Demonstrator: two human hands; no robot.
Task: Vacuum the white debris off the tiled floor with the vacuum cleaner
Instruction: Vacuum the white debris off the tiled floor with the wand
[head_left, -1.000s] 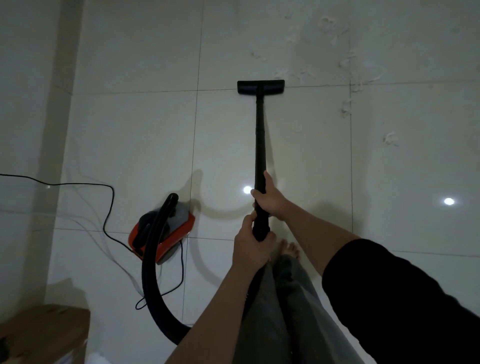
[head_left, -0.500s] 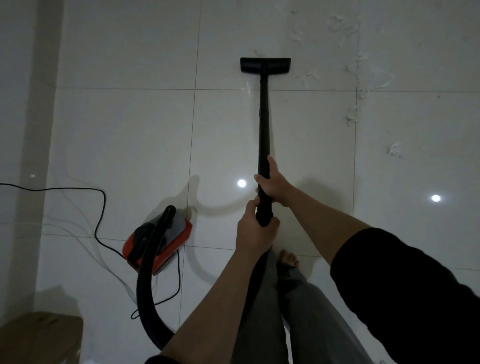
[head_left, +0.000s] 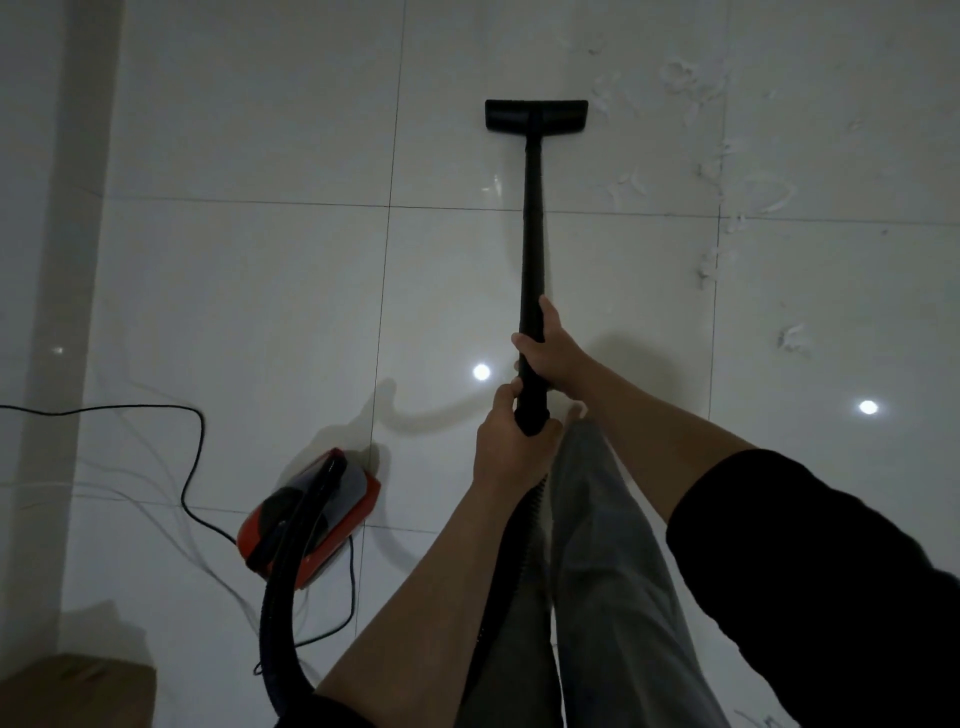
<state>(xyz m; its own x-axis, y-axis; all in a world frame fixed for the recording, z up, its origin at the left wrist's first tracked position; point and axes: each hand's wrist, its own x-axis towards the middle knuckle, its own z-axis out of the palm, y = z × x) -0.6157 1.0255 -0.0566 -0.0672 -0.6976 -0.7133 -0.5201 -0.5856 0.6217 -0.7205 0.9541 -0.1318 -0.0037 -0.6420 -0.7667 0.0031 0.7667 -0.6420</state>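
A black vacuum wand (head_left: 533, 223) runs up the middle of the view to a flat black floor head (head_left: 536, 116) resting on the white tiled floor (head_left: 260, 286). My right hand (head_left: 551, 351) grips the wand higher up, and my left hand (head_left: 511, 441) grips its lower end just below. White debris (head_left: 722, 171) lies scattered to the right of the head, with one scrap (head_left: 795, 338) farther down. The red and black vacuum body (head_left: 311, 517) sits at lower left, its black hose (head_left: 278, 623) curving down and under my left arm.
A black power cord (head_left: 192, 467) loops across the floor left of the vacuum body. A brown cardboard box (head_left: 78, 691) sits in the bottom left corner. A grey wall or pillar (head_left: 67, 208) runs along the left. My grey trouser leg and bare foot are below the hands.
The floor head has slid forward past the tile joint and now sits beside the debris at upper right. Both hands keep their grip on the wand.
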